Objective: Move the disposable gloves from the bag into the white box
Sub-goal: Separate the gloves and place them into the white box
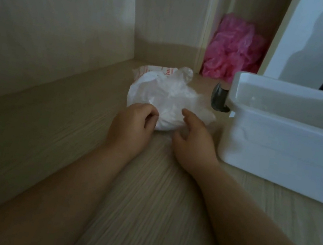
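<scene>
On the wooden top (141, 205), in the corner formed by a pale side panel (56, 17) and the back wall, lies the bag (143, 76). It is crumpled white plastic, with red print along its far edge. The gloves (172, 102) show only as a wad of thin white and clear film in it; single gloves cannot be made out. The bag sits just left of the box (292, 145), not touching it.

Left hand (132, 125): at the bag's near left edge, fingers curled under and knuckles against the plastic. Whether they pinch any film cannot be told.

Right hand (191, 142): at the bag's near right edge, slack, fingers loosely bent and thumb pointing away from the person. The fingertips touch the thin film and grasp nothing.

The box is white, with its top uncovered and a grey latch (218, 98) on its left end facing the bag. Its inside is not visible from this angle.

A pink bundle (231, 50) of crinkled plastic stands in the recess behind, well apart from the bag.
</scene>
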Tool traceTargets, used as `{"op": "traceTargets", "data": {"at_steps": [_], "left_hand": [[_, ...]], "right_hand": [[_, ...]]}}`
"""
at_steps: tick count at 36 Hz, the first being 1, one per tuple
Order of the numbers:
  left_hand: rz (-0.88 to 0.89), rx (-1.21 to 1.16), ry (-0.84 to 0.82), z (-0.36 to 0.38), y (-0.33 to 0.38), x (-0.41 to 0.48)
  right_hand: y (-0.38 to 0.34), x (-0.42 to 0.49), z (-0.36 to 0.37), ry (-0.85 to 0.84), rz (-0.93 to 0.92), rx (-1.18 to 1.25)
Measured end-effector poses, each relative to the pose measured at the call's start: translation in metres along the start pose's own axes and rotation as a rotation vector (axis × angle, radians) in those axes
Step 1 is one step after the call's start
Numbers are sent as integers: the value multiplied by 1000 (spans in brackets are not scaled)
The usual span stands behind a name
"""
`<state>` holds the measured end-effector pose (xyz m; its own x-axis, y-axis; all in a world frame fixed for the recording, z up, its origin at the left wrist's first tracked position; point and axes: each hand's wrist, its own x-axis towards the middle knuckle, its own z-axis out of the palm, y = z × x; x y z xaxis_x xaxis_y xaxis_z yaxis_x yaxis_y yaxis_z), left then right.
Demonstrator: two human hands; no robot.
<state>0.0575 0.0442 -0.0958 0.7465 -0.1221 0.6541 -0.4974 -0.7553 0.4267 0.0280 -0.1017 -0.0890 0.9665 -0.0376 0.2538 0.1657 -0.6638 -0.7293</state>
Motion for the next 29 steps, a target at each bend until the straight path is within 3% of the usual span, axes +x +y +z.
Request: {"op": "traceTargets", "data": {"at_steps": [13,21,25,29], "left_hand": [[-173,-136,147,-2,9,-2],[-588,-529,204,-4,4,5],[-636,-627,249,-10,4,9],[-669,-814,236,-13,6,11]], "right_hand": [[-3,0,1,-7,32,-11],[-7,1,1,-145,1,-91],[-11,2,2,-239,-30,-305],[-9,1,7,-212,-41,-342]]}}
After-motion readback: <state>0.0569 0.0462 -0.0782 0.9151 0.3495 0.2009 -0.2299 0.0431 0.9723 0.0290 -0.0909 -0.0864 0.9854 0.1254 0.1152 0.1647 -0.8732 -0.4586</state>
